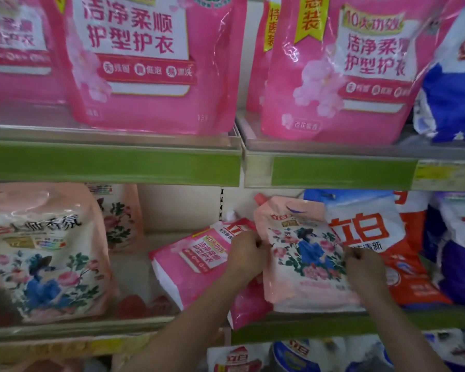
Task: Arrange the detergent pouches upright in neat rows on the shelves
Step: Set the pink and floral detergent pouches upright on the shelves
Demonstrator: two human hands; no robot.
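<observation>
Store shelves with green edge strips surround me, and on the lower shelf (333,318) my left hand (246,252) and right hand (360,261) pinch the side edges of the peach flower pouch (304,253), which looks soft, heavy and slippery.

Pink pouch (151,63): "洁净柔顺 护型护衣"

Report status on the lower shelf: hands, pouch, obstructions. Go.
Left hand and right hand both grip the peach floral pouch, near upright. Tilted pink pouch leans beside it on the left. White-and-orange bag crowds behind right.
</observation>
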